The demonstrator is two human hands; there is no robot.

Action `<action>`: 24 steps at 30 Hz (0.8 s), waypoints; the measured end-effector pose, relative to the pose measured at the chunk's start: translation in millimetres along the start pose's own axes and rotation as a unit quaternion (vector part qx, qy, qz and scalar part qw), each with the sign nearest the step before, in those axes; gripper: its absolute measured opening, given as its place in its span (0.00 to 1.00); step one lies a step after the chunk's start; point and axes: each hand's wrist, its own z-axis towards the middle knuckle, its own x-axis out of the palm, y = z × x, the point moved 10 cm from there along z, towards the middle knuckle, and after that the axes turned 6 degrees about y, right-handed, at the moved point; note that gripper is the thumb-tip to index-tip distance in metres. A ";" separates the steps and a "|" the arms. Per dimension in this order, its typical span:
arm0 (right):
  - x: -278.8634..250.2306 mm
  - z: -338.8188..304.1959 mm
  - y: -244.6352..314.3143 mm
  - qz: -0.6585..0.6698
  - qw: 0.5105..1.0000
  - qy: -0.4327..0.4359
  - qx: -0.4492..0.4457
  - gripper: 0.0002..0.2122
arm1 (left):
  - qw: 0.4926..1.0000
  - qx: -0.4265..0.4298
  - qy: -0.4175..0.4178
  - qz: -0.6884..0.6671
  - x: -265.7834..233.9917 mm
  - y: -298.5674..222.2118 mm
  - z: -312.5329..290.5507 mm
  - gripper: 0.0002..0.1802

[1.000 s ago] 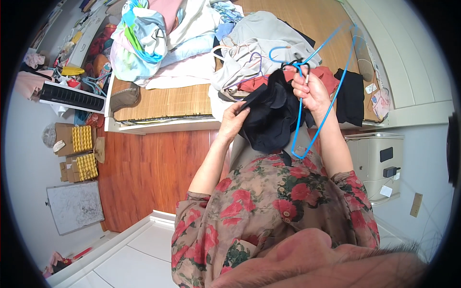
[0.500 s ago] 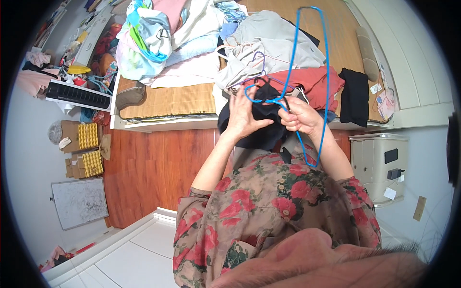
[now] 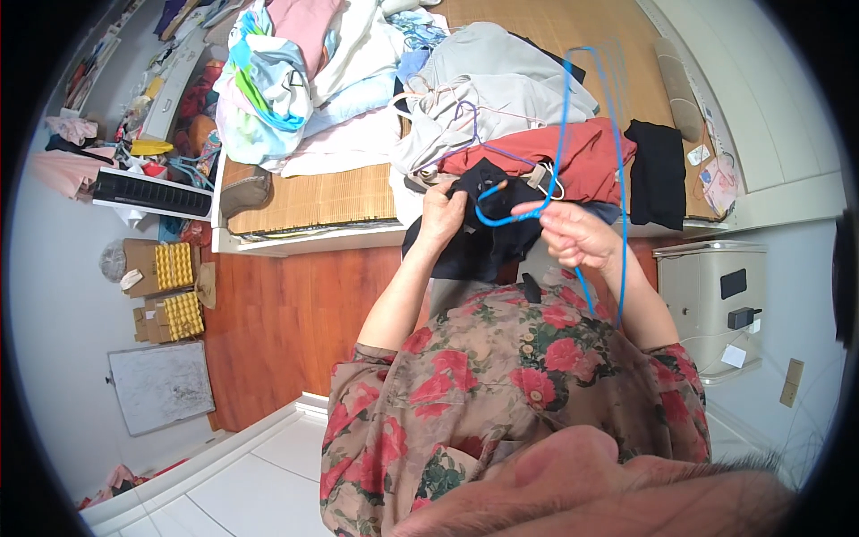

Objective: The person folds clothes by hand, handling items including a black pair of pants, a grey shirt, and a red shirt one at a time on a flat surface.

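Observation:
My left hand (image 3: 442, 213) is closed on the upper edge of a black garment (image 3: 501, 246), which hangs down over my lap. In my right hand (image 3: 580, 237) is a blue wire hanger (image 3: 497, 221), gripped near the base of its hook. The hook points left, in front of the black cloth, and the long loop stands up and down past my right wrist. Just beyond my hands lie a red garment (image 3: 591, 152), a purple hanger (image 3: 479, 139) and light grey clothing (image 3: 501, 72) on the bed.
A bamboo mat (image 3: 313, 204) covers the bed. Patterned and white clothes (image 3: 268, 98) are heaped at its left, and a folded black cloth (image 3: 658, 174) lies at the right edge. A beige case (image 3: 693, 304) stands at right; a whiteboard (image 3: 161, 380) leans at left.
My left hand has gone from spread fingers to a closed grip on the black garment. The blue hanger has shifted slightly right and down, its hook drawn away from the garment's straps.

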 end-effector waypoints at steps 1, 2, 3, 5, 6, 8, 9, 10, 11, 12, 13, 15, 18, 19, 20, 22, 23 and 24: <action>0.9 3.3 -10.9 -0.022 0.999 -0.002 0.032 0.18 | 0.999 0.025 -0.005 0.032 -0.4 -4.0 2.5 0.14; 1.0 7.2 -21.5 -0.043 0.997 -0.004 0.063 0.18 | 0.999 0.025 -0.003 0.035 -2.0 -2.2 1.8 0.14; -4.5 6.8 -29.6 -0.046 0.995 -0.018 0.082 0.17 | 0.990 0.076 -0.026 0.119 -2.8 -19.2 0.2 0.16; -18.0 5.3 -38.0 -0.047 0.993 -0.035 0.100 0.16 | 0.984 0.057 -0.012 0.169 5.0 -37.8 -3.0 0.18; -22.5 5.1 -45.8 -0.053 0.990 -0.042 0.128 0.16 | 0.974 0.081 -0.012 0.213 6.0 -47.5 -9.8 0.19; -19.0 5.0 -54.0 -0.106 0.982 -0.031 0.156 0.15 | 0.997 0.037 -0.015 0.063 7.6 -8.7 -15.5 0.18; -20.7 3.9 -63.7 -0.132 0.974 -0.028 0.181 0.15 | 0.991 -0.094 -0.030 -0.088 13.6 -1.5 -15.9 0.17; -18.6 3.2 -74.3 -0.160 0.965 -0.024 0.206 0.15 | 0.945 -0.223 -0.046 -0.233 25.7 0.6 -24.2 0.16; -11.9 1.2 -81.7 -0.188 0.957 -0.004 0.220 0.15 | 0.924 -0.262 -0.034 -0.277 30.5 14.8 -21.9 0.15; -8.9 1.3 -89.0 -0.210 0.952 -0.004 0.224 0.15 | 0.910 -0.270 -0.079 -0.305 19.0 35.3 -21.3 0.16; -13.4 -2.2 -81.2 -0.237 0.947 -0.037 0.212 0.16 | 0.907 -0.239 -0.056 -0.342 15.0 39.5 -14.9 0.17; -27.5 -12.2 -54.7 -0.287 0.938 -0.114 0.160 0.15 | 0.892 -0.207 -0.032 -0.402 -2.2 57.7 -6.9 0.20; -77.2 -50.1 -3.2 -0.313 0.912 -0.261 0.053 0.15 | 0.836 -0.233 0.017 -0.497 -0.8 40.9 -14.3 0.19; -86.8 -63.1 17.3 -0.322 0.896 -0.306 -0.016 0.15 | 0.830 -0.237 0.007 -0.505 -3.6 38.0 -19.6 0.18; -118.8 -78.3 27.3 -0.359 0.859 -0.345 -0.116 0.15 | 0.830 -0.239 0.012 -0.504 0.4 33.8 -22.0 0.18; -150.3 -116.3 54.7 -0.531 0.678 -0.481 -0.167 0.16 | 0.835 -0.268 -0.014 -0.480 2.3 39.2 -31.1 0.18; -148.1 -124.4 66.7 -0.613 0.580 -0.514 -0.158 0.17 | 0.829 -0.263 -0.012 -0.493 0.7 51.4 -35.4 0.15; -138.2 -125.9 75.9 -0.684 0.471 -0.537 -0.148 0.17 | 0.824 -0.275 0.000 -0.495 5.8 52.7 -38.5 0.14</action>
